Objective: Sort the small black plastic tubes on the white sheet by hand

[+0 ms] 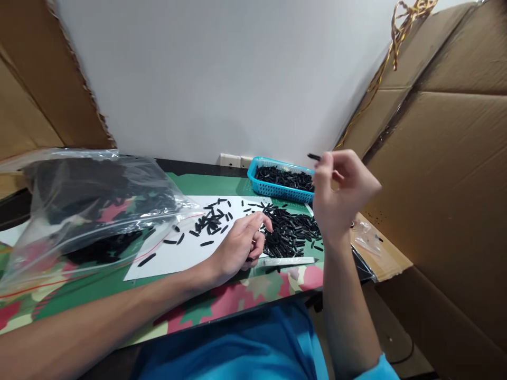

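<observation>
The right hand (344, 187) pinches a small black piece (314, 157) in its grip, raised above the right end of the desk (222, 184). The left hand (242, 243) curls near the front edge, beside a heap of black pieces (291, 232). At the back edge, a blue basket (273, 191) holds similar pieces (285, 178). A white sheet (158, 261) bears scattered pieces (210, 221); a clear bag (99, 184) lies toward the left end.

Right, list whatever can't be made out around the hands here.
All in the head view:
Blue basket: right end, hidden behind the right hand.
Black piece in that hand: inner end covered by the grip; surface detail too small.
Left hand: whether its palm holds anything, hidden by its own curl.
Plastic bag: left part, cut off by the picture's edge.
</observation>
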A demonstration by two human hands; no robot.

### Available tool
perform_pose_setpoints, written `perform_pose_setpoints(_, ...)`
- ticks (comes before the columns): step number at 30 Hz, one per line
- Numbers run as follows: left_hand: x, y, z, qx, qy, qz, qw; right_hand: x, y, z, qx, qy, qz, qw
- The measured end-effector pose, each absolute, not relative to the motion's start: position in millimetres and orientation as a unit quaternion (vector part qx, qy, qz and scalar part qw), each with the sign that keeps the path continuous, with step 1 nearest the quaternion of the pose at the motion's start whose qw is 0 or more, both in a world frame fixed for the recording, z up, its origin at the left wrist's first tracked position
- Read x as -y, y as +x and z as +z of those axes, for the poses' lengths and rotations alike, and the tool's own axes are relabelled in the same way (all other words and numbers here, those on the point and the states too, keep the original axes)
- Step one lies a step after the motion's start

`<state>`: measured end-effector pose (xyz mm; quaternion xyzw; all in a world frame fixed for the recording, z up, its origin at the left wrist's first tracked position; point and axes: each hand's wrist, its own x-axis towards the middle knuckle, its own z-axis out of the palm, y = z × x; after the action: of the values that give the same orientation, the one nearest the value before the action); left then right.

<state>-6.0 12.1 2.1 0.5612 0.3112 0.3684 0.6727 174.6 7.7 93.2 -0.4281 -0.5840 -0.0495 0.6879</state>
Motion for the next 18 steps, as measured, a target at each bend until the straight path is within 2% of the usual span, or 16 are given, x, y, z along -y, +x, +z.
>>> perform_pose_setpoints(3,-13,-6,1,-0.318,0.546,0.375,0.678,-28,184,95,0.668,-0.500,-0.058,0.548)
perform_pose_setpoints(5,-13,-6,1,-0.324,0.530,0.379,0.686,-21,184,83,0.696,-0.527,-0.025,0.487)
perform_pose_setpoints(11,-11,-6,3,-0.336,0.506,0.392,0.691,45,160,35,0.766,-0.418,0.182,0.454)
perform_pose_setpoints(18,-9,-5,5,-0.348,0.532,0.398,0.661,56,147,5,0.767,-0.409,0.208,0.448)
